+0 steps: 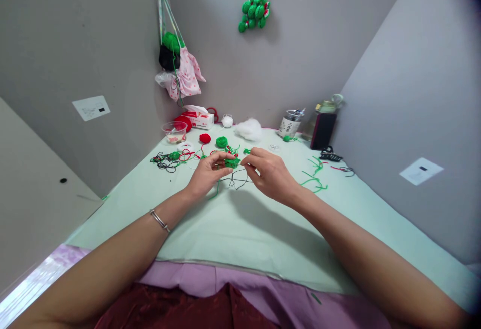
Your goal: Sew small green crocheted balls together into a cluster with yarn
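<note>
Two hands (pixel 206 174) (pixel 271 172) (one green piece (pixel 232 163)).

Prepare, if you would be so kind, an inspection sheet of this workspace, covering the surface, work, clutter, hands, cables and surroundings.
Surface: pale green cover, lightly creased, with purple cloth at its near edge.
Work: small green yarn piece held above the surface; red yarn ball, green yarn ball and white stuffing behind.
Clutter: dark yarn loops at left, green scraps at right.
Hands: left hand holds the piece; right hand has its fingers together beside it, their grip too small to tell.
Cables: nothing seen.
Surroundings: grey walls, hanging pink bag and green bundle.
</note>
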